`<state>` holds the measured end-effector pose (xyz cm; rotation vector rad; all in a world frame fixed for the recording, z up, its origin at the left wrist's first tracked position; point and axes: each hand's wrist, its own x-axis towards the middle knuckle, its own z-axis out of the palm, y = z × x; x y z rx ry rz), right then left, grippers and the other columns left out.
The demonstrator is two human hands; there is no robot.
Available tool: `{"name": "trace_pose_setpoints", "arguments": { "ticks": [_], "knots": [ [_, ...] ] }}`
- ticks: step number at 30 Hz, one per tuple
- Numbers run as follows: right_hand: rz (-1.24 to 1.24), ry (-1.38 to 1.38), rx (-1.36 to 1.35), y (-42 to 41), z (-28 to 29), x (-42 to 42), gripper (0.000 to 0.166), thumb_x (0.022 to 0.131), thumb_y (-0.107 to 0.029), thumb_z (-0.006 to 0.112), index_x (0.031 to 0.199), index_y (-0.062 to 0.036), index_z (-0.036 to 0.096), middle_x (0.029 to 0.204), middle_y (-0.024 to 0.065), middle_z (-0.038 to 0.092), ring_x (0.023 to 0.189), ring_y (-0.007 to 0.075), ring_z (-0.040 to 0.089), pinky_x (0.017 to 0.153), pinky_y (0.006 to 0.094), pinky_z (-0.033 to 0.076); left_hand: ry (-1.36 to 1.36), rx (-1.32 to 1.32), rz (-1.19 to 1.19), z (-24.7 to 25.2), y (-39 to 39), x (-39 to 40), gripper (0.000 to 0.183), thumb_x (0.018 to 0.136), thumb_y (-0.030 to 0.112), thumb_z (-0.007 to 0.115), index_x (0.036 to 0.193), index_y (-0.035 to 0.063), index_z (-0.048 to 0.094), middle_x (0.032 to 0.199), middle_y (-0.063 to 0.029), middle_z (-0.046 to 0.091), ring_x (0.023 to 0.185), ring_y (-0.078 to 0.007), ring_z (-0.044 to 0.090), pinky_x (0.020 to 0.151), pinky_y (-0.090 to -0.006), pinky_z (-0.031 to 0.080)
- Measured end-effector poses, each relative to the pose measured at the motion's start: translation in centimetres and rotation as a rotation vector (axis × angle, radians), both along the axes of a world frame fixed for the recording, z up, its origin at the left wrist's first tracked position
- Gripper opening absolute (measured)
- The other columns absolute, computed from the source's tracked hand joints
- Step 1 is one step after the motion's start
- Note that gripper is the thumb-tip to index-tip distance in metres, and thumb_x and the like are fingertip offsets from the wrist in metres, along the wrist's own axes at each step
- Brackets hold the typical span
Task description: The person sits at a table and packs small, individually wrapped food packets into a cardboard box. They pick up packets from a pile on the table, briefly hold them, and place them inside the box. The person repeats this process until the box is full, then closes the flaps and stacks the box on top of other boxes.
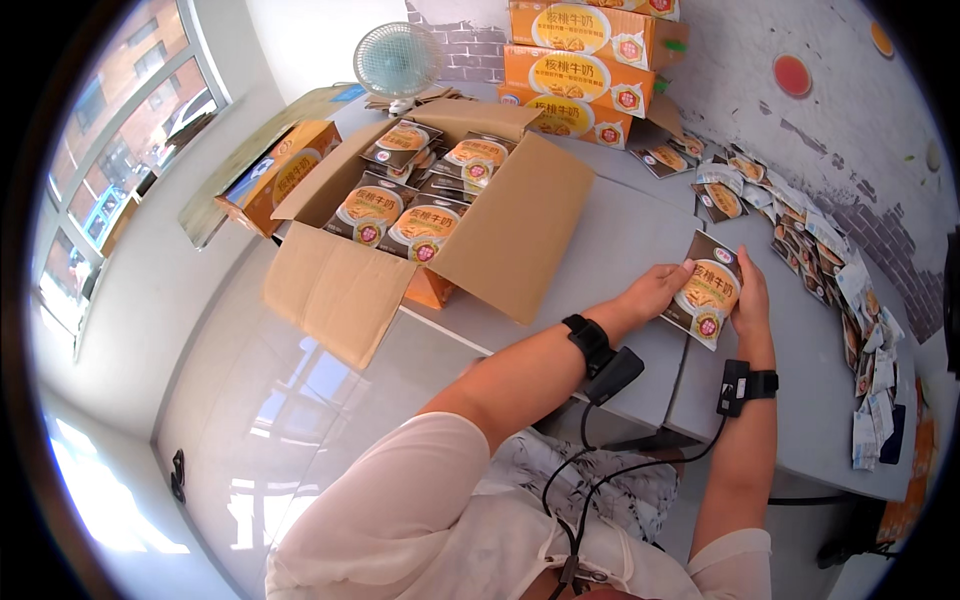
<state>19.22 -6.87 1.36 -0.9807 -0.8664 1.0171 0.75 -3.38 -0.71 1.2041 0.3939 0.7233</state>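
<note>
Between my two hands, above the grey table, I hold a brown and orange printed pouch (706, 289) with its front up. My left hand (658, 291) grips its left edge with the thumb on the front, and my right hand (752, 292) holds its right edge. Left of my hands stands an open cardboard carton (517, 225), its flaps folded outwards. Inside it lie stacks of similar pouches (424, 227). A long curved row of overlapping pouches (802, 240) lies to the right, along the wall side of the table.
Orange printed boxes (577, 75) are stacked at the back, near a small fan (397, 64). Another orange box (289, 176) lies left of the carton. The grey table (622, 225) has a seam near my hands. Cables (585, 480) run from my wrist devices down my front.
</note>
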Motion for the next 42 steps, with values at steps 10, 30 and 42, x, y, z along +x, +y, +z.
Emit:
{"name": "trace_pose_setpoints", "arguments": {
  "ticks": [10,30,42],
  "knots": [
    [0.016,0.047,0.017,0.9,-1.2,1.0,0.032,0.092,-0.033,0.052,0.091,-0.0018,0.059,0.089,0.0060,0.062,0.078,0.0131,0.059,0.070,0.0274,0.048,-0.042,0.043,-0.020,0.0,0.2,0.2,0.046,0.085,0.023,0.063,0.119,-0.0035,0.047,0.108,-0.0112,0.059,0.095,-0.0170,0.059,0.083,-0.0293,0.048],
    [0.155,0.148,0.027,-0.5,0.1,0.1,0.063,0.093,-0.057,0.032,0.104,-0.0009,0.059,0.088,0.0071,0.064,0.064,0.0069,0.051,0.060,0.0190,0.040,-0.097,0.089,0.250,16.5,-2.7,-17.8,0.039,0.086,0.005,0.058,0.120,-0.0065,0.043,0.108,-0.0154,0.059,0.094,-0.0232,0.063,0.080,-0.0347,0.055],
    [0.168,0.135,0.038,-0.3,0.4,0.1,0.064,0.091,-0.060,0.033,0.103,-0.0028,0.060,0.088,0.0052,0.064,0.065,0.0062,0.053,0.061,0.0197,0.041,0.665,0.105,0.617,13.1,3.2,-33.0,0.038,0.084,0.009,0.063,0.118,0.0010,0.048,0.105,-0.0072,0.062,0.088,-0.0144,0.064,0.069,-0.0265,0.055]
  ]
}}
